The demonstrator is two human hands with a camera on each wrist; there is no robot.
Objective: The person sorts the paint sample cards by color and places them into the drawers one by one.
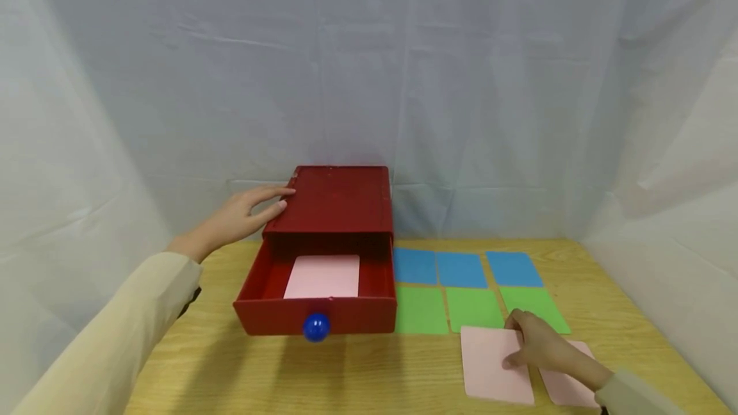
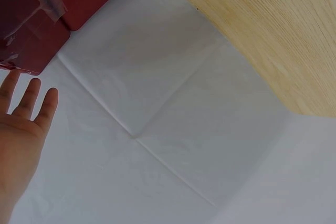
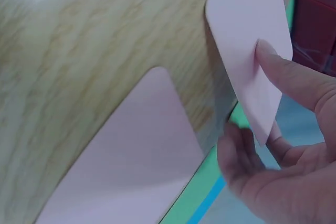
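Left of centre: left hand flat, fingers straight, resting against the red drawer box; drawer pulled out, one pink card lying inside. Lower right: right hand pinching the edge of a pink card, thumb on top, card tilted off the table. Thin grip — likely to slip, or drag the neighbouring pink card.

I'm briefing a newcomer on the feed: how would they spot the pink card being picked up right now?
Start at the red drawer box on the wooden table, then look right to the rows of cards. In the nearest row lie two pink ones; it is the left pink card, pinched by the right hand, unlike the other pink card lying flat.
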